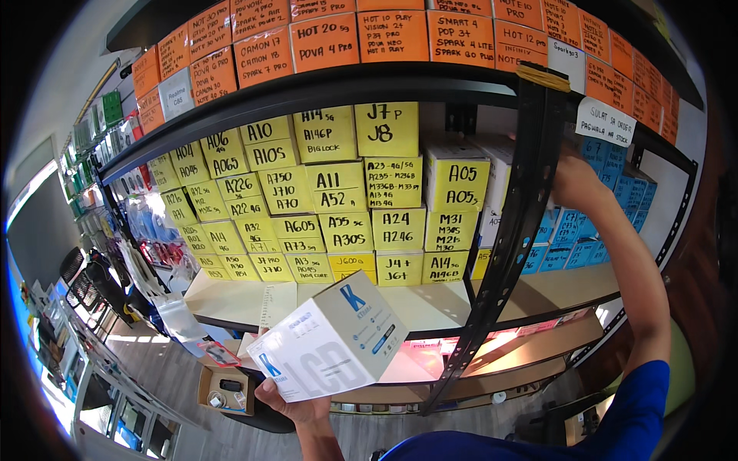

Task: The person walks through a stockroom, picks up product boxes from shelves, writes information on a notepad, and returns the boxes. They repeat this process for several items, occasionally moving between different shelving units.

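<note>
My left hand grips a white carton with blue and grey print by its lower edge. The carton is tilted, held up in front of the lower shelf. My right arm reaches up and forward past the right side of a black perforated upright. My right hand is at the upright, close to white boxes beside the stack. Its fingers are hidden behind the upright, so its grip does not show. Yellow-labelled boxes stand in stacked rows on the shelf, left of the upright.
Orange-labelled boxes line the upper shelf. Blue-labelled boxes sit right of the upright. A white paper sign hangs from the shelf beam. An open cardboard box with small items stands at lower left.
</note>
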Demonstrator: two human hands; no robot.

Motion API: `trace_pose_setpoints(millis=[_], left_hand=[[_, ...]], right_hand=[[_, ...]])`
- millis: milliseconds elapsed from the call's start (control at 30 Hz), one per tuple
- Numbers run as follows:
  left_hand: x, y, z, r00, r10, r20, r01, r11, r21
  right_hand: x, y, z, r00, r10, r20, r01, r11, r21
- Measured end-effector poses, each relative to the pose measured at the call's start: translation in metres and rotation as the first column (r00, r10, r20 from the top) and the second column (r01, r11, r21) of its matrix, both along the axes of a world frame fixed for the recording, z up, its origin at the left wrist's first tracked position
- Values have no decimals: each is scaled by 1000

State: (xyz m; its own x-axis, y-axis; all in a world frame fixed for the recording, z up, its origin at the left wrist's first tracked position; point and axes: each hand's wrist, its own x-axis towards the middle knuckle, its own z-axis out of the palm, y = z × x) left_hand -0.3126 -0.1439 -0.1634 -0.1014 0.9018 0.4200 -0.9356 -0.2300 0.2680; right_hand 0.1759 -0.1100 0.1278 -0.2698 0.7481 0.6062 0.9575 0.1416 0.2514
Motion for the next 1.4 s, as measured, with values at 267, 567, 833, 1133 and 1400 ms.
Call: trace_pose_setpoints(millis=[267,567,833,1133,1400], left_hand=[[-14,-10,-29,967,-205,-149,193,977,-89],[63,-68,-105,538,37,-842,384,878,284],[91,-86,-51,93,93,-991,506,853,128],[91,-182,-37,-75,249,-966,694,709,129],[117,-278,-22,394,736,-551,911,-232,342]], right_hand=[[44,-95,-133,731,341,-591,93,808,582],[-250,-241,-409,-530,252,-810,-87,934,347],[-205,-263,-440,-824,154,-545,-91,914,395],[-230,-380,-472,-801,86,-592,-77,967,245],[-233,-528,-477,-951,34,-309,-63,952,299]])
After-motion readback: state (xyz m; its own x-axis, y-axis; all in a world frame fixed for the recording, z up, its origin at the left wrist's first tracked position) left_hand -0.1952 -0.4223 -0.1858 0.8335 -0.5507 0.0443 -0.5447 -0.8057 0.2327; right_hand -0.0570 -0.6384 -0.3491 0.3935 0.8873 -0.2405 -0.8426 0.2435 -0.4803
